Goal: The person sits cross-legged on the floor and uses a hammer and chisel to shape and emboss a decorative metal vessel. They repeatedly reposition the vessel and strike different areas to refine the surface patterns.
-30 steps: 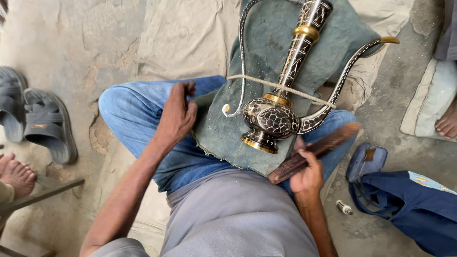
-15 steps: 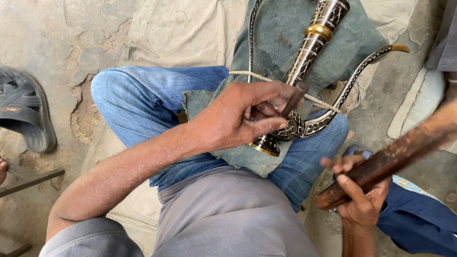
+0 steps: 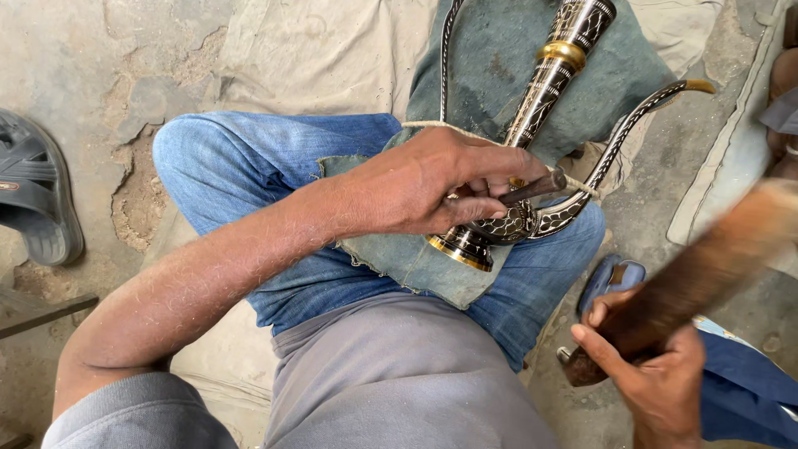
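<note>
The left hand (image 3: 424, 183) lies over the round belly of an ornate metal ewer (image 3: 532, 150), its fingers closed around a short dark metal punch (image 3: 532, 186) whose tip points toward the engraved body just where the curved spout (image 3: 632, 133) joins it. The ewer rests tilted on a grey-green cloth (image 3: 490, 58) spread over the person's crossed legs in blue jeans (image 3: 274, 166), its tall neck with a gold band running up and away toward the top of the view, its gold-rimmed foot facing the lap; a thin cord (image 3: 432, 126) crosses the body under the hand. The right hand (image 3: 648, 374) is low at the right, well apart from the ewer, fingers wrapped tight around the butt of a brown wooden mallet (image 3: 706, 274), which is raised and blurred. Beneath it lie a dark blue bag (image 3: 748, 391) and a patch of bare ground. A grey sandal (image 3: 37, 199) sits at the left edge on cracked earth
</note>
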